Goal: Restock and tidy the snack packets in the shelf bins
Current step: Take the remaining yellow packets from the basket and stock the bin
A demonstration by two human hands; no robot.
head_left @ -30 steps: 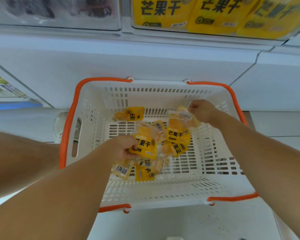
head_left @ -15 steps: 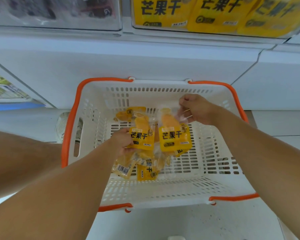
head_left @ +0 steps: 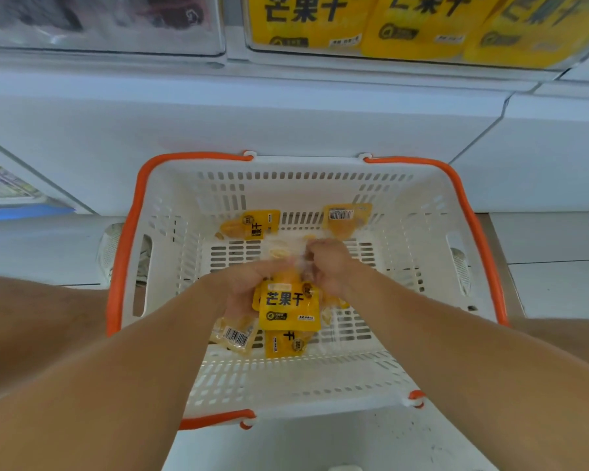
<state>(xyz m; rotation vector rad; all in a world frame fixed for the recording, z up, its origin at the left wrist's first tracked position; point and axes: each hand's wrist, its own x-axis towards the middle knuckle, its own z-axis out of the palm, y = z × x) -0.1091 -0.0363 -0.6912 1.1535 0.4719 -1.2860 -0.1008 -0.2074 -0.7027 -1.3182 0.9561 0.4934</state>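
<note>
Both hands meet over the middle of the basket (head_left: 429, 232): left hand (head_left: 249, 287) and right hand (head_left: 330, 263) both curl round a yellow packet (head_left: 289, 309). Loose packets (head_left: 252, 226) lie along the basket's far edge, more by its near edge.

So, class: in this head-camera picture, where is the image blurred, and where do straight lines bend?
Head view: both hands, left hand and right hand, smear with motion blur where they meet over the yellow packet, whose print stays readable; wide-angle distortion bows the white basket rim and shelf edges.
</note>
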